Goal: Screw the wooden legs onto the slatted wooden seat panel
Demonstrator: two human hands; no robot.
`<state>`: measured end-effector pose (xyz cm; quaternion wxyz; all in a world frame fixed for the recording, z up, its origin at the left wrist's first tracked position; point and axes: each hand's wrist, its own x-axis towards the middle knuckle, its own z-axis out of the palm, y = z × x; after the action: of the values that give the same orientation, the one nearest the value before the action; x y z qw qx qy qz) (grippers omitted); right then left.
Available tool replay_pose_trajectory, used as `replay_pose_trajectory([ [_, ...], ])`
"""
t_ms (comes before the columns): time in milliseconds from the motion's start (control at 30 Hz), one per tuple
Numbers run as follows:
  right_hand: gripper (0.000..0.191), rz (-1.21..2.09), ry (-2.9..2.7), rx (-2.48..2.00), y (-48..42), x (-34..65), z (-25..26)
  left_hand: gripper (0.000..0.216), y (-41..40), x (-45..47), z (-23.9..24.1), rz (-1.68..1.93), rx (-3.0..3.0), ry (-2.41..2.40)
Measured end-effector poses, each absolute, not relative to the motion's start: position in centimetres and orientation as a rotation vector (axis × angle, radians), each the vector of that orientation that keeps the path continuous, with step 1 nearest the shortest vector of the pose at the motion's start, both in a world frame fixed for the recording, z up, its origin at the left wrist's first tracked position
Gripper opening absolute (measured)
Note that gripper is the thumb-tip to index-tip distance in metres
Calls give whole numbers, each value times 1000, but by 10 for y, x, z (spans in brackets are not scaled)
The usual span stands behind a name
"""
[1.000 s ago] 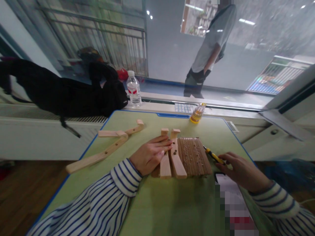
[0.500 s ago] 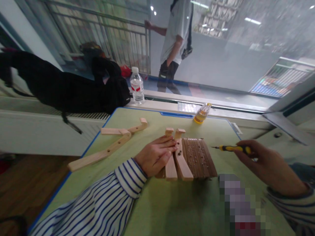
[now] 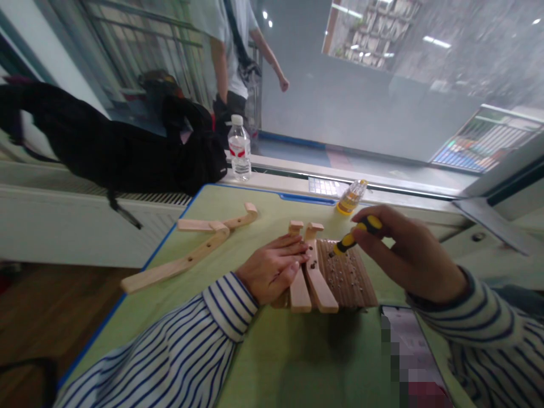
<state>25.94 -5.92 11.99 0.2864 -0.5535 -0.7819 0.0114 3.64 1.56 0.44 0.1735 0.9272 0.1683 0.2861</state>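
Observation:
My left hand [image 3: 272,269] lies flat with fingers stretched over a pale curved wooden piece [image 3: 300,294], its fingertips reaching a second curved wooden piece [image 3: 323,292] beside it. Both pieces rest on a ridged brown board [image 3: 355,283] dotted with small screws or specks, too small to tell. Dark screws or holes show in the second piece. Closed around a yellow and black screwdriver [image 3: 349,240], my right hand [image 3: 410,252] is over the board's right part. The screwdriver tilts down to the left, its tip close to the board; contact I cannot tell.
Two more curved wooden pieces [image 3: 191,259] lie on the green table [image 3: 263,362] at left. A small yellow-capped bottle [image 3: 352,198] and a water bottle [image 3: 240,150] stand toward the window. A black bag [image 3: 140,153] lies on the sill. Beyond the glass is a person [image 3: 238,62].
My right hand has brought the screwdriver left, over the board, turning its tip downward. My left hand stays on the wooden pieces. The person behind the glass has moved left.

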Motion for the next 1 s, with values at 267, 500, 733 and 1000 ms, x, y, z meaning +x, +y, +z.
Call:
replay_pose_trajectory([
  [267,22,79,-2139,-1432,-51,250,116,40,15,37,4,802,2600,477],
  [500,21,59,-2163,-1424,-47,247,116,40,16,37,2,793,2605,463],
  [733,21,13,-2189,-1434,-47,244,118,39,16,37,3,822,2602,457],
  [1000,20,21,-2192,-1429,-46,245,117,39,15,37,4,810,2598,467],
])
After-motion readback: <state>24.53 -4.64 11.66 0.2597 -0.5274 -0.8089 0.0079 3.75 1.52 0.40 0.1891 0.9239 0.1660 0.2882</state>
